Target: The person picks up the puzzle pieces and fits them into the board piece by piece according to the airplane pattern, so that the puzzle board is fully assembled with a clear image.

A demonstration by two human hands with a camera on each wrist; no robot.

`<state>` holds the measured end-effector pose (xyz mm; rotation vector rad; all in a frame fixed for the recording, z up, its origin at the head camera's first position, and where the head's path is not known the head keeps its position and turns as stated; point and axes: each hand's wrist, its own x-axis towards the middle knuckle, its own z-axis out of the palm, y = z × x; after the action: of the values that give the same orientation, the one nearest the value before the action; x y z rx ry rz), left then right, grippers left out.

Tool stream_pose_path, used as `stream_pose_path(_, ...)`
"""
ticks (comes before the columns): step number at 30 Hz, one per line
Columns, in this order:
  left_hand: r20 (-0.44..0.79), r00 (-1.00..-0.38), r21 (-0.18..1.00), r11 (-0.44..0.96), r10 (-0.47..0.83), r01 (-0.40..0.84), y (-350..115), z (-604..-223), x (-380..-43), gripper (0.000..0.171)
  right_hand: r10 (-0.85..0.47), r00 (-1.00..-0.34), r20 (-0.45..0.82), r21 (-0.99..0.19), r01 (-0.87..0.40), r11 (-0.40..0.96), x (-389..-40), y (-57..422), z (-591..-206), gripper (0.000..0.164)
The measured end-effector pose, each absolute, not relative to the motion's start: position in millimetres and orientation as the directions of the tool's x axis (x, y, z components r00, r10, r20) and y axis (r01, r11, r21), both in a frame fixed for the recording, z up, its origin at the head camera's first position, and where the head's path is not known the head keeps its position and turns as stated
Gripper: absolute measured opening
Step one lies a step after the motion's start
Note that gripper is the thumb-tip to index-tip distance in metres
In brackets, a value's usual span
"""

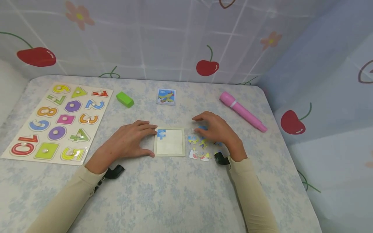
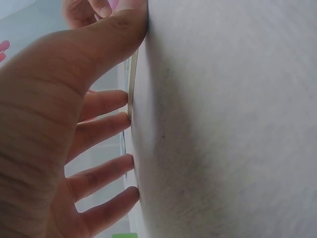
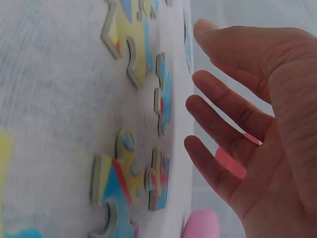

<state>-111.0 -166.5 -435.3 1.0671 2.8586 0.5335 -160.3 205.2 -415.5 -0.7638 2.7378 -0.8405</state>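
A shallow square puzzle frame [image 1: 175, 148] lies in front of me, with one blue jigsaw piece [image 1: 161, 134] in its far left corner. My left hand [image 1: 128, 140] rests along its left side, fingers spread and fairly straight. The thumb touches the near left corner, and in the left wrist view a fingertip [image 2: 121, 98] meets the frame's edge. Over the loose jigsaw pieces [image 1: 193, 139] to the right hovers my right hand [image 1: 217, 128], its fingers loosely bent and holding nothing. The right wrist view shows several pieces [image 3: 163, 96] flat on the table beneath it, some overlapping in view.
A small airplane picture card [image 1: 166, 97] lies beyond the frame. At the left are a green block [image 1: 125, 99] and a large number-and-shape board [image 1: 97, 127] with knobbed pieces. A pink marker-shaped stick [image 1: 244, 112] lies at the far right. A cherry-print curtain [image 1: 163, 42] hangs behind the table.
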Motion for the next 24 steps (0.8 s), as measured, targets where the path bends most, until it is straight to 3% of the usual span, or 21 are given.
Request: stream_pose_path(24, 0.075, -0.764, 0.335, 0.706, 0.641, 0.624, -166.2, -435.3, -111.1, 0.085, -0.535, -0.842, -0.069, -0.614, -0.387, 0.688, -168.9, 236.5, -425.3, 0.040)
